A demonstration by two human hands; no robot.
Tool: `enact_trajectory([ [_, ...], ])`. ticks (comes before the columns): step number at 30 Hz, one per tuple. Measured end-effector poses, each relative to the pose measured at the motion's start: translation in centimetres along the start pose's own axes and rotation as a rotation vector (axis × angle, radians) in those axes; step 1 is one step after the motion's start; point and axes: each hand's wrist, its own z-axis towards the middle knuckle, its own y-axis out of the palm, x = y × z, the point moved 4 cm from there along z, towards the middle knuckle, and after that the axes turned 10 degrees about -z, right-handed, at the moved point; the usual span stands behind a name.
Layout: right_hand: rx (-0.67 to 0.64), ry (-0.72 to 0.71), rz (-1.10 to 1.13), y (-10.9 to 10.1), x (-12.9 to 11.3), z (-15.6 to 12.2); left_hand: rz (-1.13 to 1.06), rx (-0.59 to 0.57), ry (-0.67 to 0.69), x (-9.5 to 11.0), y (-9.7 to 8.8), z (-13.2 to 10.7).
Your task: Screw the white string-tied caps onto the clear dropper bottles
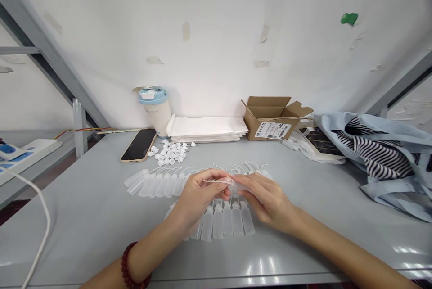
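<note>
My left hand [205,190] and my right hand [265,194] meet above the middle of the table, fingers closed around one small translucent plastic bottle [239,186]. A thin pale spout tube [218,182] points left from it, across my left fingers. Most of that bottle is hidden by the fingers. Under and in front of my hands lies a row of similar squeeze bottles [218,222], and another row of bottles [157,184] lies behind, many with thin curved tubes at their tops. Behind the left part of that row sits a loose pile of small white caps [171,151].
A phone [139,146], a blue-lidded cup [157,111] and stacked white envelopes [209,128] stand along the back. A cardboard box [273,120] stands right of them. A fabric bag [381,154] lies far right. A white cable [45,217] hangs at left beside a power strip [32,154].
</note>
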Motion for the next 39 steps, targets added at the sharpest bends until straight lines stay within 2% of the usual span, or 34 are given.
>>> enact_trajectory([
  [5,0.006,0.05,0.002,0.1,-0.1,-0.1,-0.097,-0.059,-0.06,-0.4,-0.1,0.0],
  [9,-0.031,0.03,0.021,0.4,-0.3,0.0,-0.1,-0.021,-0.059,-0.5,-0.3,0.1],
  [13,-0.061,0.075,0.091,0.4,-0.3,-0.1,0.016,0.024,0.057,-0.2,-0.2,0.1],
  [18,-0.03,0.145,0.219,0.1,-0.4,-0.1,0.236,-0.005,0.232,0.8,0.4,-0.6],
  [22,-0.001,0.186,0.262,-0.2,-0.5,0.0,0.385,-0.019,0.297,1.3,0.9,-1.1],
  [25,-0.007,0.216,0.279,-0.2,-0.4,0.0,0.406,-0.007,0.287,1.3,0.7,-1.1],
  [29,-0.019,0.281,0.343,0.0,-0.2,0.0,0.405,0.004,0.208,1.3,0.4,-0.9],
  [32,-0.031,0.37,0.398,0.1,0.0,0.0,0.479,-0.017,0.193,1.3,0.5,-0.9],
  [34,-0.062,0.462,0.453,0.2,0.2,0.0,0.569,-0.017,0.305,1.4,0.7,-1.1],
  [37,-0.111,0.6,0.58,0.3,0.4,-0.1,0.772,0.003,0.653,1.6,1.0,-1.7],
  [39,-0.111,0.667,0.686,0.3,0.4,-0.1,0.921,-0.03,0.883,1.3,1.3,-2.1],
])
